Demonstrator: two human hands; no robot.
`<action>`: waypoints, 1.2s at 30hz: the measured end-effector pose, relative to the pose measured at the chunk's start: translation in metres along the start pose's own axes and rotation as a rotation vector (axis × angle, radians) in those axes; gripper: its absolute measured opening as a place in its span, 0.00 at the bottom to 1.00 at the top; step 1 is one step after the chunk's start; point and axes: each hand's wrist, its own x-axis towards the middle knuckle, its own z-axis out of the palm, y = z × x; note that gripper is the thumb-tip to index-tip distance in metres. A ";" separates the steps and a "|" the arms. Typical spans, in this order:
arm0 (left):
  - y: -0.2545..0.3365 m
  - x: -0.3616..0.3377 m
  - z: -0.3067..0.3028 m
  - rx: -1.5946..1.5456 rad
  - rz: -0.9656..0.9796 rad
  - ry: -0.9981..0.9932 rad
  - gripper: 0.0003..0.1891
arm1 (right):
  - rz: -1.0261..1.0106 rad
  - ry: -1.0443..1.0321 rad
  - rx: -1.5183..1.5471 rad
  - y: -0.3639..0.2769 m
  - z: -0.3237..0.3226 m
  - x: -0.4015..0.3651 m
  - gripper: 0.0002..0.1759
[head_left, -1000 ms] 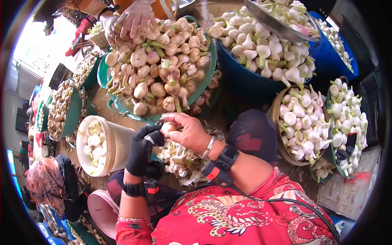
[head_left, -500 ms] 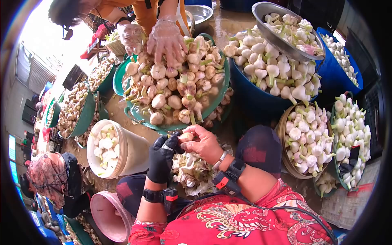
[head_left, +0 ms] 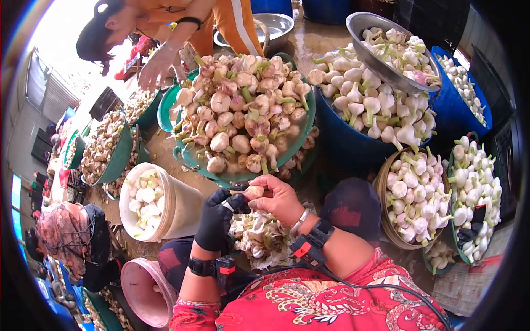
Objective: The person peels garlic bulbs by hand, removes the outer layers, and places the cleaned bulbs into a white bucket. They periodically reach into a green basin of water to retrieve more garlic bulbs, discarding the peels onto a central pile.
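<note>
The main change is at the green basin point(head_left: 193, 161). Half a second ago a co-worker's two clear-gloved hands were pressed onto its heap of unpeeled garlic. Now they are off it, and one co-worker's hand point(head_left: 154, 66) hangs past the basin's far left edge, so the heap lies untouched.

The person's own hands have hardly moved and stay just below the basin's near rim, working the same bulb point(head_left: 254, 192). The bare right hand point(head_left: 280, 199) grips it, fingers closed over the top and thumb underneath. The black-gloved left hand point(head_left: 218, 216) is curled shut against the bulb's left end, thumb and forefinger pinching there (something pale glints between them, but whether it is a blade cannot be told). The bulb is held in the air, close to the rim without touching it.

Under the hands, nearer the person than the basin, lies a peel heap point(head_left: 259, 237). Left of the hands, below the basin's left side, stands a white bucket point(head_left: 185, 209) of cleaned bulbs. The work on the bulb appears to go on uninterrupted.
</note>
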 end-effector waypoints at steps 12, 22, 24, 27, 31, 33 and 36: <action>-0.002 -0.006 -0.005 -0.013 0.022 -0.038 0.08 | 0.120 -0.051 0.116 -0.005 -0.005 0.002 0.17; 0.007 -0.013 -0.016 0.194 0.010 -0.066 0.07 | 0.399 -0.249 0.383 -0.002 -0.010 0.000 0.19; 0.008 -0.011 -0.020 0.341 0.023 -0.057 0.08 | 0.442 -0.358 0.419 0.005 -0.013 0.001 0.19; 0.013 -0.005 -0.026 1.089 0.532 -0.042 0.11 | 0.791 -0.467 0.504 0.001 -0.008 -0.008 0.18; -0.011 -0.005 -0.019 0.409 0.354 -0.044 0.22 | 0.668 -0.558 0.559 0.001 -0.010 -0.005 0.17; -0.016 -0.010 -0.030 0.355 0.109 0.018 0.22 | 0.586 -0.343 0.379 -0.013 -0.016 -0.002 0.19; -0.020 -0.022 -0.033 0.220 -0.130 0.035 0.19 | 0.538 -0.328 0.359 -0.012 -0.016 0.001 0.19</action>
